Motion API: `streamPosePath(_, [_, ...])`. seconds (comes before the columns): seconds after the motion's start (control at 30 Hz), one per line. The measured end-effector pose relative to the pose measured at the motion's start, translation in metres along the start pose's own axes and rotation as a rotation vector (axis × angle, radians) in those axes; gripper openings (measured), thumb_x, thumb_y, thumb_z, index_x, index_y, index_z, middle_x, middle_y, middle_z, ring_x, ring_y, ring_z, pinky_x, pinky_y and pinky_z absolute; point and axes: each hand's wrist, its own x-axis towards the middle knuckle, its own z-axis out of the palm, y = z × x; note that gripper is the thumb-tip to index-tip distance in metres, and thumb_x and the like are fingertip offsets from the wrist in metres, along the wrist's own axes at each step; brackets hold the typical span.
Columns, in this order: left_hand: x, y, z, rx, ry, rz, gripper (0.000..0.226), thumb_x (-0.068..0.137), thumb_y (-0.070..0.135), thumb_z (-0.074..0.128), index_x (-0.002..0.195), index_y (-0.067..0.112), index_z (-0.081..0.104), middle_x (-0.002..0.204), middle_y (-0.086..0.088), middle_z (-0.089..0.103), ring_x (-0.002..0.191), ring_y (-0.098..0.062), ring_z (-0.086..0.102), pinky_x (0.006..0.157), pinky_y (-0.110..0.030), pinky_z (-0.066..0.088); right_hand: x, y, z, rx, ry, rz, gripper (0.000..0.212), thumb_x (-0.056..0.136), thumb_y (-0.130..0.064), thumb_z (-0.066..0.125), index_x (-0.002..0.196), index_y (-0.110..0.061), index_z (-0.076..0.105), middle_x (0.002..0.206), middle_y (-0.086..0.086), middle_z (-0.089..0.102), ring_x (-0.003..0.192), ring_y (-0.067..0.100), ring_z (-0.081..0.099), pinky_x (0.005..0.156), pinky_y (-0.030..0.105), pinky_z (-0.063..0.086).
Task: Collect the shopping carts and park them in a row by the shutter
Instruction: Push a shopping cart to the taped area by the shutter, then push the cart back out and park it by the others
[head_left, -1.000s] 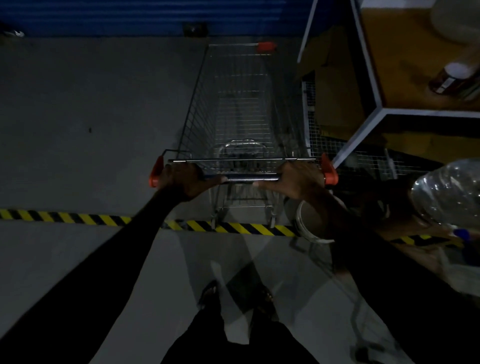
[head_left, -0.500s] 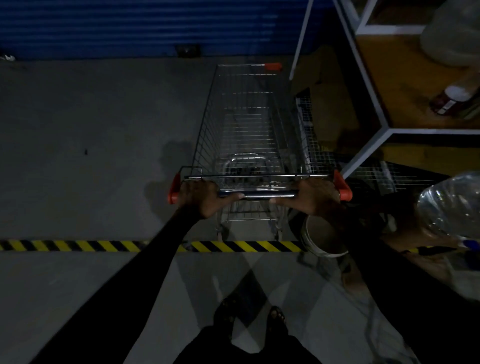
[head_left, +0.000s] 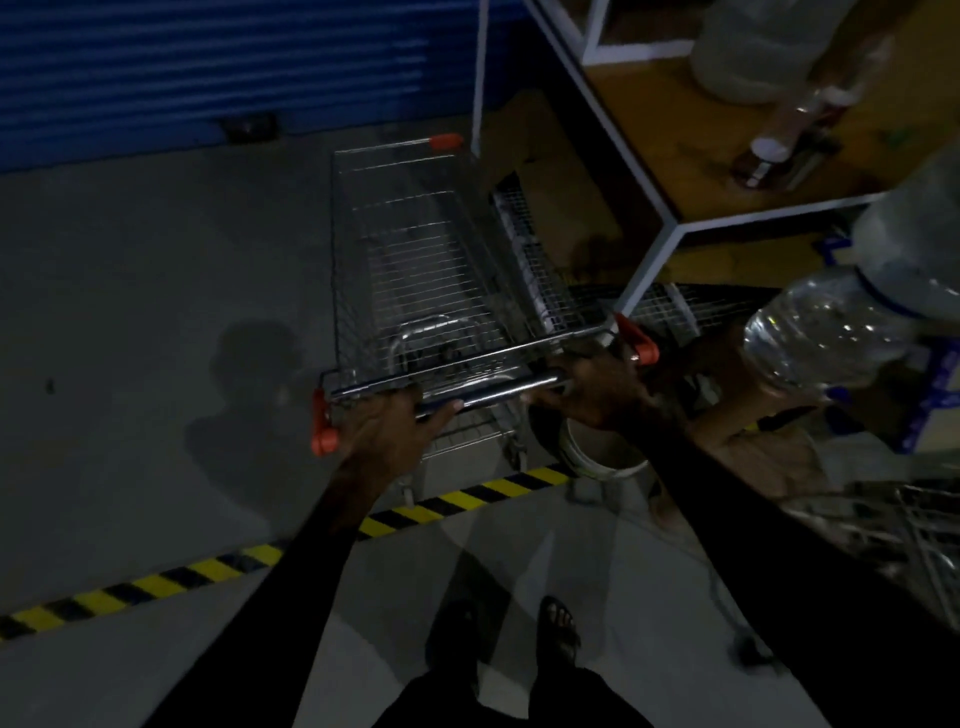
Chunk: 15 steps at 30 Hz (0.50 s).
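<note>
Cart (head_left: 415, 270) before shutter (head_left: 208, 67), left of shelf (head_left: 670, 223)

Single head-worn wide-angle view, looking forward and steeply down.

The camera is sitting above and behind both hands, the left hand (head_left: 387, 434) and right hand (head_left: 589, 392) lying close in mid-frame on the cart handle (head_left: 488, 396). Beyond the hands it is facing the blue shutter (head_left: 208, 67); below them it is taking in the person's own feet. The frame is tilting slightly. No second view is overlapping.
</note>
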Motion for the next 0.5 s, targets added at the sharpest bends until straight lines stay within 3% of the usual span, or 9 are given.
streamPosePath(0.07, [0.002, 0.010, 0.005, -0.072, 0.045, 0.080, 0.050, 0.099, 0.071, 0.053, 0.100, 0.024, 0.070, 0.094, -0.004, 0.074, 0.096, -0.031, 0.072, 0.084, -0.038, 0.052, -0.017, -0.006, -0.003, 0.025, 0.027, 0.078, 0.049, 0.087, -0.056, 0.077, 0.126, -0.026, 0.074, 0.134, 0.009, 0.068, 0.130, 0.036, 0.058, 0.106, 0.068, 0.037])
streamPosePath(0.13, [0.005, 0.026, 0.014, -0.103, 0.123, 0.255, 0.031, 0.097, 0.048, 0.065, 0.106, 0.019, 0.071, 0.105, -0.008, 0.071, 0.098, -0.036, 0.069, 0.081, -0.041, 0.053, -0.039, -0.003, -0.006, 0.036, 0.107, 0.146, 0.050, 0.085, -0.046, 0.078, 0.130, -0.024, 0.071, 0.137, 0.011, 0.065, 0.129, 0.035, 0.054, 0.101, 0.068, 0.040])
streamPosePath(0.23, [0.008, 0.067, 0.026, -0.120, 0.206, 0.499, 0.031, 0.092, 0.035, 0.067, 0.115, 0.015, 0.070, 0.116, -0.011, 0.063, 0.106, -0.037, 0.061, 0.085, -0.048, 0.054, -0.083, 0.016, -0.012, 0.140, 0.037, 0.403, 0.067, 0.089, -0.067, 0.057, 0.142, -0.026, 0.061, 0.147, 0.009, 0.056, 0.133, 0.035, 0.051, 0.106, 0.060, 0.042])
streamPosePath(0.3, [0.003, 0.103, 0.028, -0.142, 0.149, 0.577, 0.032, 0.093, 0.036, 0.070, 0.118, 0.016, 0.070, 0.120, -0.011, 0.061, 0.112, -0.034, 0.056, 0.089, -0.047, 0.049, -0.123, 0.031, -0.018, 0.233, 0.048, 0.531, 0.072, 0.091, -0.069, 0.052, 0.143, -0.020, 0.061, 0.144, 0.011, 0.058, 0.130, 0.036, 0.055, 0.104, 0.052, 0.046])
streamPosePath(0.37, [-0.009, 0.140, 0.032, -0.169, 0.041, 0.647, 0.035, 0.094, 0.037, 0.075, 0.122, 0.017, 0.069, 0.123, -0.008, 0.060, 0.114, -0.032, 0.055, 0.088, -0.045, 0.047, -0.172, 0.043, -0.028, 0.310, 0.085, 0.676, 0.060, 0.099, -0.054, 0.063, 0.144, -0.015, 0.059, 0.141, 0.012, 0.063, 0.125, 0.036, 0.060, 0.100, 0.043, 0.047])
streamPosePath(0.43, [-0.027, 0.176, 0.039, -0.168, -0.067, 0.762, 0.036, 0.094, 0.040, 0.074, 0.124, 0.020, 0.069, 0.129, -0.004, 0.059, 0.116, -0.031, 0.056, 0.084, -0.044, 0.050, -0.226, 0.053, -0.033, 0.339, 0.160, 0.808, 0.052, 0.101, -0.049, 0.065, 0.143, -0.019, 0.060, 0.132, 0.009, 0.070, 0.119, 0.034, 0.066, 0.098, 0.047, 0.052])
streamPosePath(0.5, [-0.051, 0.207, 0.051, -0.170, -0.143, 0.894, 0.026, 0.092, 0.036, 0.072, 0.113, 0.021, 0.069, 0.128, -0.004, 0.061, 0.114, -0.033, 0.060, 0.080, -0.043, 0.052, -0.283, 0.062, -0.039, 0.358, 0.230, 0.960, 0.048, 0.100, -0.054, 0.063, 0.140, -0.025, 0.061, 0.124, 0.002, 0.074, 0.116, 0.026, 0.069, 0.096, 0.046, 0.055])
